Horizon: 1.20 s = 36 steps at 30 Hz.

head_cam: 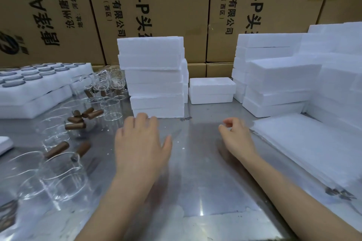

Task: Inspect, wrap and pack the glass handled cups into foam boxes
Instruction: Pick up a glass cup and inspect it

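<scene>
From the head view, both hands hover empty over the steel table [195,191]: left hand [140,143] flat with straight fingers, right hand [236,137] loosely curled. Clear glass cups with brown handles [64,143] wait unwrapped at left; closed white foam boxes [154,76] stand stacked behind (contents unseen), so much seems left.

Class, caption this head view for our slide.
Both empty hands, left and right, hover between glass cups and foam boxes.

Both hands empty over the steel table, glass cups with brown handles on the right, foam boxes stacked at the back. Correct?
One error: the glass cups with brown handles sit on the person's left, not the right; the head view shows it. The rest holds: left hand and right hand hold nothing over the steel table, and foam boxes are stacked at the back.
</scene>
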### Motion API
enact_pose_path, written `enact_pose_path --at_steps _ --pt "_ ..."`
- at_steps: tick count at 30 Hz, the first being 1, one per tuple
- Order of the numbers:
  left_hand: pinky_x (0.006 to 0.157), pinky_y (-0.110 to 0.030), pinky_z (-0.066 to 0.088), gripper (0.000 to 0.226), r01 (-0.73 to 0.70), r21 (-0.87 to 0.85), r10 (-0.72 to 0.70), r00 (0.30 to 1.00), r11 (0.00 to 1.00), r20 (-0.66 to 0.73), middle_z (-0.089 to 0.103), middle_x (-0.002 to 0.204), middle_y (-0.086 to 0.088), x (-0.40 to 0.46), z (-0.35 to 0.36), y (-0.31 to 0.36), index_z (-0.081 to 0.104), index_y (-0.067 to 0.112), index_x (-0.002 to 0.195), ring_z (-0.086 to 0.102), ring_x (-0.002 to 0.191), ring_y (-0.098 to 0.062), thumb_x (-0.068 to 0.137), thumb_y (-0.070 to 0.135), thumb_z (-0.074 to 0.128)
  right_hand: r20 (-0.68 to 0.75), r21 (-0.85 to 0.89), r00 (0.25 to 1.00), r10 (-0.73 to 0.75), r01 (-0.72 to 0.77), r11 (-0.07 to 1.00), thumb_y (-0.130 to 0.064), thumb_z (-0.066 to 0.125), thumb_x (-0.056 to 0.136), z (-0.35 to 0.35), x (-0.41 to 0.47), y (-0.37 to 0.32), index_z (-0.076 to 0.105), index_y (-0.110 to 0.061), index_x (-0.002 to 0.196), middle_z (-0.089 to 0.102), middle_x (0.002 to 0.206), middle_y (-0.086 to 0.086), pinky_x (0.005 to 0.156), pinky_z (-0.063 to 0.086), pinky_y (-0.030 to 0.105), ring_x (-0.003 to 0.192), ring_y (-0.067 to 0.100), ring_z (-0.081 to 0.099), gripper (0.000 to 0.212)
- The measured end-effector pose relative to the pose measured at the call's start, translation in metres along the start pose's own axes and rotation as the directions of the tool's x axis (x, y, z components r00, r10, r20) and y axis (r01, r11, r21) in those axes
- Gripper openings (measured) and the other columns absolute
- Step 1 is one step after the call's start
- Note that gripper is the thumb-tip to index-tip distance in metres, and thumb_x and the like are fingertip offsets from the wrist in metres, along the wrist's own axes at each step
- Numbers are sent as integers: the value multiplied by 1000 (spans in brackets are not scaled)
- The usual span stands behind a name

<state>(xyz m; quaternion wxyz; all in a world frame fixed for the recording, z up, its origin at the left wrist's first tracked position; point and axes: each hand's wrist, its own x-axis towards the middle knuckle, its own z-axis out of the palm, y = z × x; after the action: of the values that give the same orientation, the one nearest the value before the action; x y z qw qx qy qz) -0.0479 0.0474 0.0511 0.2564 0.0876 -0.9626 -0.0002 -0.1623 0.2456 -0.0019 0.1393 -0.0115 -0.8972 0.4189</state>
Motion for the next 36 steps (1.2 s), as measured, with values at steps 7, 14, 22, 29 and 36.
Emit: enact_pose_path --at_steps 7,14,22,29,36 --pt "104 -54 30 58 353 80 -357 933 932 44 47 136 -18 -17 -4 -80 57 13 124 36 127 -43 81 52 63 -5 -34 1000 -6 6 999 -26 50 89 1 2 0 54 -14 120 53 122 4 92 38 33 114 22 49 33" --pt "86 -43 39 30 293 212 -317 944 932 88 62 110 -12 -11 14 -89 61 13 112 56 104 -37 83 22 65 -2 -26 1000 6 -6 1000 -27 51 87 3 5 4 54 -17 117 55 112 -2 81 37 29 106 19 52 31" --pt "76 -32 29 35 -98 102 89 992 990 84 56 117 8 15 30 -39 50 33 116 55 110 -21 84 16 53 24 -6 1000 7 -7 1000 -28 50 87 5 7 5 53 -26 106 52 96 -12 73 35 28 93 12 51 19" --pt "76 -30 28 37 -377 -94 376 926 921 -31 55 121 7 44 56 40 48 28 124 52 108 -23 92 10 46 57 134 998 -18 10 991 -43 43 93 3 5 2 56 -29 83 63 77 -14 70 44 32 77 10 58 22" --pt "74 -36 43 60 -521 -370 449 853 770 -266 65 107 -8 48 66 89 48 9 137 62 90 -33 79 3 62 148 341 984 -104 48 939 -55 35 94 -2 1 -7 57 -21 84 64 63 -7 61 45 30 58 11 57 42"
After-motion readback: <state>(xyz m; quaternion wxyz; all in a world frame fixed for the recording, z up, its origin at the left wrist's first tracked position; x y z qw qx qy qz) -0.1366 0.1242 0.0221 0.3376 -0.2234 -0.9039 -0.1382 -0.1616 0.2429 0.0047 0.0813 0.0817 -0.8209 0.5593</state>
